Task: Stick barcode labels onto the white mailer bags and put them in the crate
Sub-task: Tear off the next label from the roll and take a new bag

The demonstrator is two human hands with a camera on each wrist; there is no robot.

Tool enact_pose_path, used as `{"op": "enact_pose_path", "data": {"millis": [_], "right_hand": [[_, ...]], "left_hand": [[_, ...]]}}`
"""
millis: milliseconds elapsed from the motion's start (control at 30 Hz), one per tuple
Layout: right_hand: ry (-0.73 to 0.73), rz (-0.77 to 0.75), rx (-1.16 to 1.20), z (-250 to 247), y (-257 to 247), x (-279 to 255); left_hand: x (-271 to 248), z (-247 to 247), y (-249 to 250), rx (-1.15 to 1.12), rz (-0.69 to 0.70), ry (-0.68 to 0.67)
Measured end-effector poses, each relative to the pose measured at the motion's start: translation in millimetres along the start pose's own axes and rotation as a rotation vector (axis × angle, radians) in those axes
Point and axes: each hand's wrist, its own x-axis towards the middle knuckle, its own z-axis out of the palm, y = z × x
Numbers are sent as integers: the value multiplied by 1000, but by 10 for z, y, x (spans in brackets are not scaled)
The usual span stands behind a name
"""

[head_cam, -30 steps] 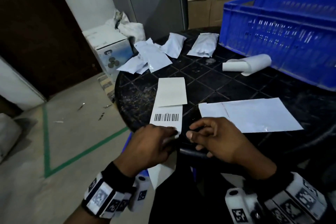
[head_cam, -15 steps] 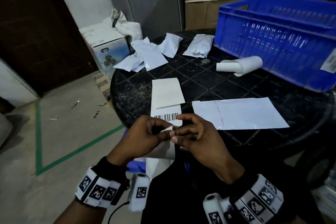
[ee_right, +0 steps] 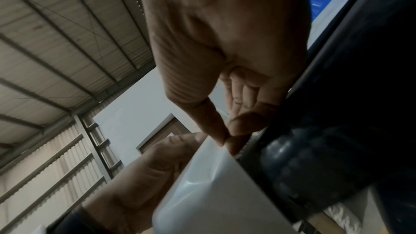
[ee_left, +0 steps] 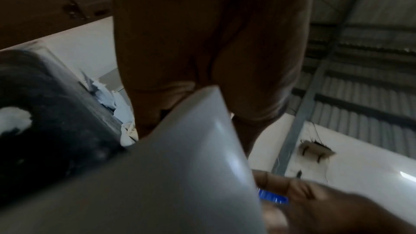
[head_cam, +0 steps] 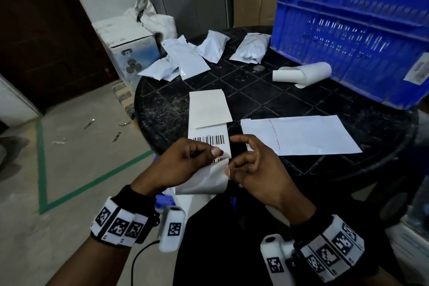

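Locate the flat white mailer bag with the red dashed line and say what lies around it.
In the head view the flat mailer bag lies on the black table, right of the barcode label strip, just beyond the right hand and nearer than the blue crate.

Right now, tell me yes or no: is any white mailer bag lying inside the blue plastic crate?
Cannot tell: the head view shows the blue plastic crate only from the side, its floor hidden.

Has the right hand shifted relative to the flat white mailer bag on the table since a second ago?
Yes. The right hand has come leftward off the flat mailer bag near corner, to the label strip edge, where it pinches the peeling backing opposite the left hand.
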Motion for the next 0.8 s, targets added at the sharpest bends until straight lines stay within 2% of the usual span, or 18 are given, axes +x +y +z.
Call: {"op": "enact_pose_path", "data": {"millis": [133, 200, 367, 600, 733, 800], "right_hand": [[21, 54, -32, 15, 98, -71], [11, 84, -1, 41, 98, -79], [-43, 118, 113, 68, 28, -127], [-77, 0, -25, 6, -2, -126], [-123, -42, -172, 1, -31, -97], [-128, -29, -196, -9, -69, -95]], "left_hand": [[-78, 106, 6, 310, 50, 106], [-107, 142, 22, 381, 72, 128], [-169, 182, 63, 442, 163, 126], [-179, 157, 97, 486, 253, 133], [-164, 195, 146, 594, 239, 127], [-134, 197, 143, 503, 163, 143]]}}
